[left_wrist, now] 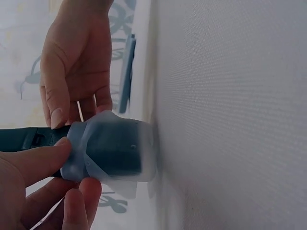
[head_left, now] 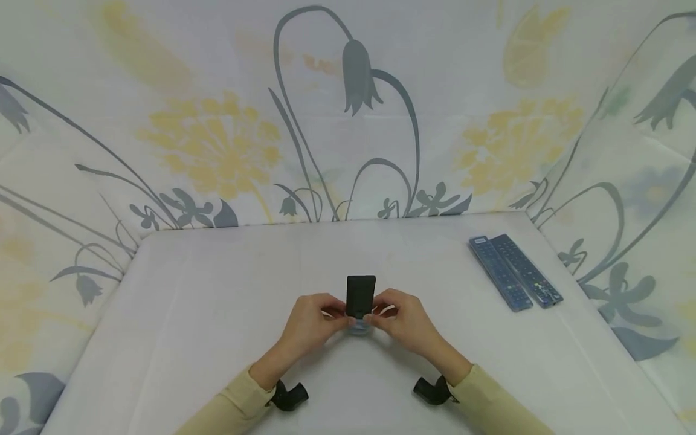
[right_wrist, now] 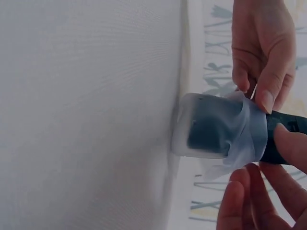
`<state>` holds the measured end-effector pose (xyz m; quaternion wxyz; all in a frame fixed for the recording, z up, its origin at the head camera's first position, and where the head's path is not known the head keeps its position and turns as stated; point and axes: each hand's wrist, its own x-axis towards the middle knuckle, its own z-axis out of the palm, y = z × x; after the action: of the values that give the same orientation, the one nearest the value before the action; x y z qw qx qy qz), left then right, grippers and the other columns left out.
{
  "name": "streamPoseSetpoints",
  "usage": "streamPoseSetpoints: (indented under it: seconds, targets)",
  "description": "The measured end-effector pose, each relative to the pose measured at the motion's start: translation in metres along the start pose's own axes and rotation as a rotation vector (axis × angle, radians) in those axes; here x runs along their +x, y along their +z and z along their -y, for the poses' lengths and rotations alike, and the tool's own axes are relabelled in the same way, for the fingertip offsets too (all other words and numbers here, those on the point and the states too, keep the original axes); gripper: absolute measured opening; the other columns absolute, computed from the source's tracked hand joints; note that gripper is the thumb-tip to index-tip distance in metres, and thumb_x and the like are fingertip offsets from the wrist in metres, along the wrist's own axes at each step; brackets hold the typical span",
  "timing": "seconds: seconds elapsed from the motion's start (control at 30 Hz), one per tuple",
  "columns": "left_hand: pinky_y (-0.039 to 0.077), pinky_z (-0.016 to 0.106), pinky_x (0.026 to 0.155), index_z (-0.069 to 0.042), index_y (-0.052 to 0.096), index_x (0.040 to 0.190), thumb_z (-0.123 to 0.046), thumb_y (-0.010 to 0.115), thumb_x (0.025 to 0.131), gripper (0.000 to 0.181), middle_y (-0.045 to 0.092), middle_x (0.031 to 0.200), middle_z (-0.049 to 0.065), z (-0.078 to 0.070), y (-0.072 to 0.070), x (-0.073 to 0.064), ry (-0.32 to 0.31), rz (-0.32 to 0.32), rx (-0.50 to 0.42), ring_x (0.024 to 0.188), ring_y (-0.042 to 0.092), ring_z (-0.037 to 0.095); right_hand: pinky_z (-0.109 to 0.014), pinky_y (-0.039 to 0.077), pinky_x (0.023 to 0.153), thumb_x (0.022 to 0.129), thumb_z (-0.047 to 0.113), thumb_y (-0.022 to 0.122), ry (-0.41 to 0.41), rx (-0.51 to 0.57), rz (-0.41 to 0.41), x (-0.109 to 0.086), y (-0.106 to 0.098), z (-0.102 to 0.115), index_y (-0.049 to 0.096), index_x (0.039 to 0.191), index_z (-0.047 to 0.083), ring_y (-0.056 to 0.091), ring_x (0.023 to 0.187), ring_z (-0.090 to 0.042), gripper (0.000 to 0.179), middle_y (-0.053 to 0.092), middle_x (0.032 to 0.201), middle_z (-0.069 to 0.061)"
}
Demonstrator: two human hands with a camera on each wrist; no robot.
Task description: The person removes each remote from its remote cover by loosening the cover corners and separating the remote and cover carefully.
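A black remote control (head_left: 360,294) stands upright on the white table, its back with a battery-lid latch towards me. Its lower end sits in a translucent soft cover (left_wrist: 120,146), whose upper rim is folded and bunched (right_wrist: 256,132). My left hand (head_left: 310,320) pinches the cover's rim from the left, thumb on the near side and fingers behind. From the right, my right hand (head_left: 405,319) pinches at the same rim, its thumb partly on the bare black casing. The cover's closed end reaches past the remote's end, close to the table. The button side is hidden.
Two long remote controls lie side by side at the right rear of the table, a blue-looking one (head_left: 500,273) and a darker one (head_left: 526,270). White table surface (head_left: 228,272) surrounds my hands. Flower-patterned cloth (head_left: 348,151) hangs behind and at both sides.
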<state>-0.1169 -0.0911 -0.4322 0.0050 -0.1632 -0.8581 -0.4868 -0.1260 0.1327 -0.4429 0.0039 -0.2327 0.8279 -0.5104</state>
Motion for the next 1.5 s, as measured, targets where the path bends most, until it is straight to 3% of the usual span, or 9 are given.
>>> streamPoseSetpoints:
  seconds: [0.2,0.37,0.63,0.77,1.03,1.17,1.3,1.5]
  targets:
    - [0.056,0.022,0.067,-0.008,0.077,0.09,-0.011,0.085,0.079,0.015,0.072,0.085,-0.001,-0.001,0.001,0.002,0.02,-0.028,-0.01,0.075,0.067,0.009,-0.032,0.057,0.073,0.085,0.01,0.079,-0.081,0.01,-0.092,0.0,0.0,0.001,0.073,0.1,0.014,0.065,0.087,-0.015,0.017,0.067,0.095,0.005]
    - [0.056,0.022,0.066,-0.009,0.077,0.09,-0.012,0.086,0.078,0.015,0.071,0.083,-0.003,-0.003,0.001,0.0,0.021,-0.046,-0.022,0.074,0.066,0.009,-0.034,0.057,0.072,0.083,-0.001,0.079,-0.158,0.02,-0.179,0.0,0.002,0.006,0.07,0.104,0.007,0.064,0.087,-0.025,0.025,0.067,0.095,-0.004]
    - [0.055,0.022,0.065,-0.011,0.078,0.09,-0.012,0.086,0.078,0.015,0.07,0.082,-0.006,-0.006,0.0,-0.001,0.037,-0.058,-0.01,0.073,0.065,0.007,-0.033,0.058,0.071,0.08,-0.012,0.076,-0.212,0.028,-0.268,-0.004,-0.005,0.053,0.067,0.107,-0.004,0.063,0.086,-0.033,0.03,0.067,0.094,-0.014]
    - [0.055,0.022,0.064,-0.012,0.078,0.087,-0.012,0.087,0.076,0.015,0.068,0.078,-0.007,-0.007,0.0,-0.001,0.081,-0.096,0.032,0.07,0.063,0.005,-0.036,0.058,0.073,0.08,-0.01,0.077,-0.201,0.039,-0.309,-0.004,-0.004,0.058,0.067,0.11,-0.005,0.064,0.089,-0.035,0.032,0.067,0.099,-0.015]
    - [0.051,0.02,0.058,-0.011,0.076,0.079,-0.01,0.091,0.07,0.018,0.065,0.071,-0.003,-0.008,0.002,-0.001,0.218,-0.209,0.166,0.062,0.06,0.005,-0.053,0.056,0.075,0.078,-0.009,0.08,-0.145,0.088,-0.338,-0.005,-0.002,0.066,0.061,0.12,-0.009,0.065,0.096,-0.031,0.046,0.067,0.106,-0.018]
    - [0.048,0.02,0.055,-0.009,0.075,0.076,-0.007,0.092,0.067,0.02,0.064,0.069,0.0,-0.011,0.002,-0.001,0.266,-0.238,0.19,0.059,0.059,0.005,-0.05,0.057,0.076,0.076,-0.009,0.081,-0.104,0.114,-0.359,-0.005,0.0,0.067,0.06,0.121,-0.01,0.066,0.098,-0.022,0.05,0.066,0.11,-0.02]
    - [0.047,0.019,0.053,-0.007,0.074,0.074,-0.005,0.092,0.065,0.021,0.061,0.068,0.001,-0.012,0.004,-0.002,0.289,-0.252,0.206,0.057,0.057,0.006,-0.045,0.056,0.079,0.077,-0.009,0.08,-0.07,0.177,-0.35,-0.003,0.003,0.055,0.06,0.121,-0.007,0.065,0.1,-0.015,0.048,0.065,0.109,-0.02]
    - [0.046,0.017,0.053,-0.008,0.073,0.074,-0.007,0.093,0.066,0.021,0.061,0.068,0.0,-0.01,0.004,-0.002,0.337,-0.273,0.256,0.058,0.058,0.007,-0.034,0.057,0.08,0.079,-0.001,0.082,-0.064,0.236,-0.34,-0.001,0.008,0.037,0.062,0.121,0.001,0.066,0.101,-0.017,0.046,0.065,0.11,-0.016]
